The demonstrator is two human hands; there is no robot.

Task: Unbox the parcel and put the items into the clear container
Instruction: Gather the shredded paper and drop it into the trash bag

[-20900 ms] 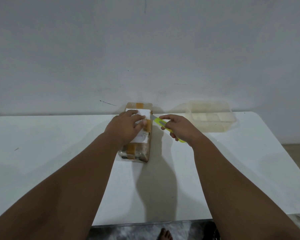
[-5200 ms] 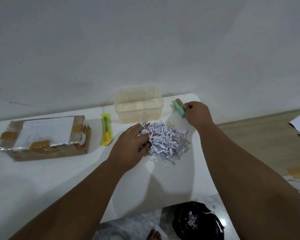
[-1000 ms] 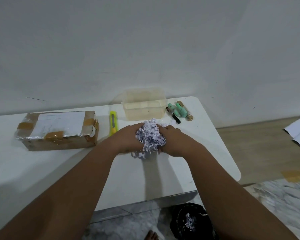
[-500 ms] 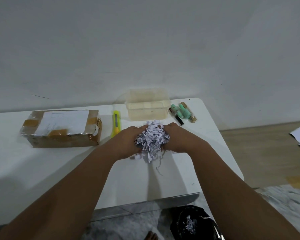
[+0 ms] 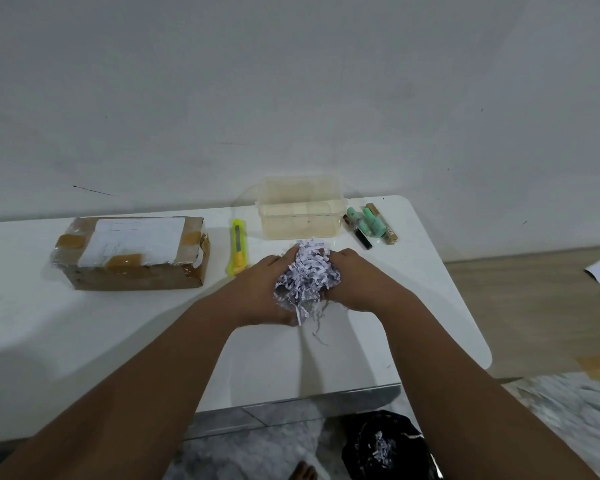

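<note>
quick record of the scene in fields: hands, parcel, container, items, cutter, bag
hands: left hand and right hand cup a wad of shredded paper between them
parcel: box on table, left, right end torn open
container: clear container at the back, no items visible inside
items: small items lying on the table right of the container
cutter: yellow cutter between box and container
bag: black bag on floor, some shreds inside

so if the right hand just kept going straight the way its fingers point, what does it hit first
Beyond the shredded paper it grips, probably the clear container, which stands straight ahead of the right hand toward the wall; depth is unclear.
</note>
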